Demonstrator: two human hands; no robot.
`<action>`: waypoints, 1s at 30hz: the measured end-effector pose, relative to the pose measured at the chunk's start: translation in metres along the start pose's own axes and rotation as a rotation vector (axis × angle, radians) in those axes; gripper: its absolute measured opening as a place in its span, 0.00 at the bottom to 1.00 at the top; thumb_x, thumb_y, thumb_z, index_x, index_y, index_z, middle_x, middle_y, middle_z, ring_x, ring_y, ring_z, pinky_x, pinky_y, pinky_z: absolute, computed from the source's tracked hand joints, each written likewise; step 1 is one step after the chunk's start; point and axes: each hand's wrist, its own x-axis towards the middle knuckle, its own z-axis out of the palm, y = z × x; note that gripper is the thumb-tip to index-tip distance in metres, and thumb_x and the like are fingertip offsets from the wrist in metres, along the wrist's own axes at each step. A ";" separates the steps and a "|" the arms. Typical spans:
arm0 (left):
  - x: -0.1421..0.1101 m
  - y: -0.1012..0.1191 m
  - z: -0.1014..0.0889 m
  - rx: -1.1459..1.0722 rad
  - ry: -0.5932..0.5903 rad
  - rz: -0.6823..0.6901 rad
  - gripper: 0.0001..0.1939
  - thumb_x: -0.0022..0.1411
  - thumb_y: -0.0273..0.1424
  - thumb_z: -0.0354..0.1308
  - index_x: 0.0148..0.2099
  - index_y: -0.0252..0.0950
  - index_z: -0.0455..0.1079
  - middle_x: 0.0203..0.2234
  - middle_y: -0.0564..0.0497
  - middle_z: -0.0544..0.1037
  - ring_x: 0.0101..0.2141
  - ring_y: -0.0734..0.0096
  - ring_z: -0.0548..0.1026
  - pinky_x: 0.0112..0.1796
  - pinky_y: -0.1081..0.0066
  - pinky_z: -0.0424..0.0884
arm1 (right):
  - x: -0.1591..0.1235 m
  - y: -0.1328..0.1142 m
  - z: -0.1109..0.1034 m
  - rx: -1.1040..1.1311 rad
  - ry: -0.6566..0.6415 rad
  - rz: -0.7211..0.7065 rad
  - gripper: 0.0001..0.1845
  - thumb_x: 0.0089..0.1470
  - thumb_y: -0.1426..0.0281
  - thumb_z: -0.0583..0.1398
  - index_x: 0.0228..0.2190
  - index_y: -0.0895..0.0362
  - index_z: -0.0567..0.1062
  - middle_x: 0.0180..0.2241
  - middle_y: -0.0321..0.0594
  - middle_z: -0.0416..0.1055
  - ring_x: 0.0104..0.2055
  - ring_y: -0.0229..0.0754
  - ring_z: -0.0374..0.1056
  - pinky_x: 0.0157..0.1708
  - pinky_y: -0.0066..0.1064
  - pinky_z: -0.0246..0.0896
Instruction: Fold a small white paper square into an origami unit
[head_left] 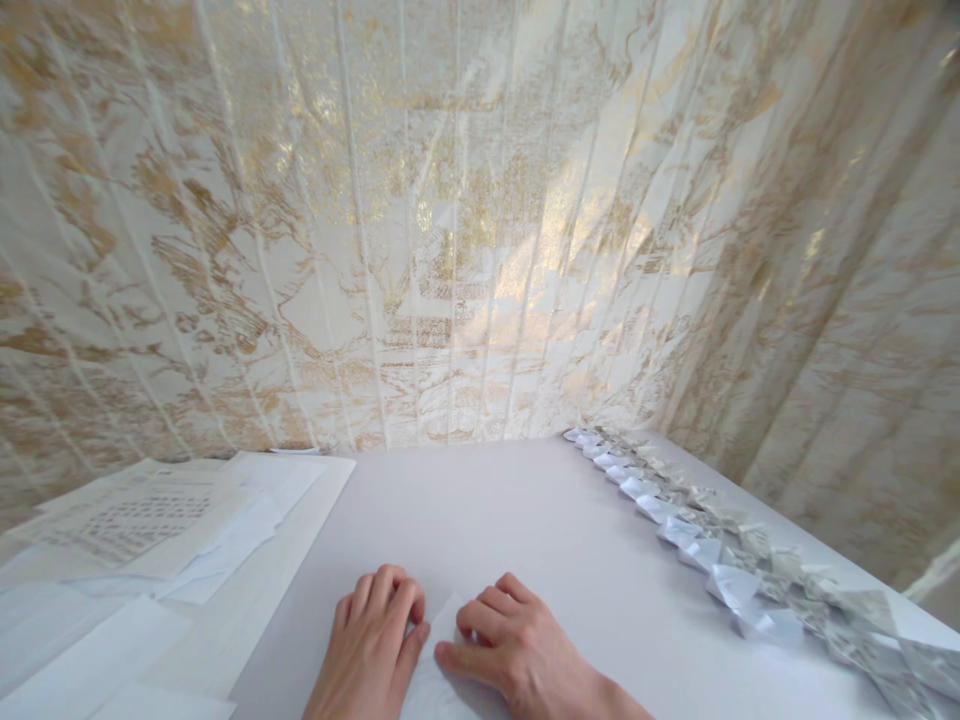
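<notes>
Bottom centre: left hand and right hand, fingers curled, press a white folded paper sheet flat on the pale counter. Creasing step; next calls for a firm, even fold.

A cream curtain veined with gold hangs in long folds from nine to three o'clock behind a pale table. Daylight glows through the fabric toward one o'clock.

Both hands sit at the near edge of the tabletop, on a paper sheet. Loose papers piled left, row of folded paper pieces along the right, curtain behind.
</notes>
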 end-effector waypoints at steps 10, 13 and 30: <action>0.001 0.002 0.001 -0.022 -0.016 -0.029 0.09 0.61 0.20 0.50 0.35 0.40 0.66 0.36 0.52 0.70 0.39 0.61 0.68 0.40 0.61 0.61 | 0.000 0.000 0.005 0.003 -0.029 0.003 0.08 0.62 0.69 0.59 0.45 0.49 0.71 0.32 0.34 0.68 0.31 0.40 0.61 0.32 0.34 0.48; 0.000 0.003 0.001 -0.026 0.001 -0.021 0.09 0.60 0.20 0.51 0.34 0.39 0.65 0.35 0.52 0.70 0.39 0.61 0.68 0.39 0.61 0.60 | -0.006 0.004 0.000 0.050 -0.024 0.024 0.06 0.63 0.70 0.58 0.42 0.50 0.72 0.35 0.35 0.70 0.33 0.40 0.62 0.34 0.34 0.49; 0.002 -0.006 -0.003 -0.087 -0.106 0.092 0.12 0.65 0.23 0.46 0.40 0.43 0.68 0.38 0.52 0.72 0.41 0.61 0.70 0.41 0.60 0.64 | -0.045 0.012 -0.024 0.247 -0.038 0.365 0.23 0.53 0.87 0.54 0.41 0.50 0.76 0.43 0.39 0.72 0.41 0.45 0.67 0.41 0.35 0.62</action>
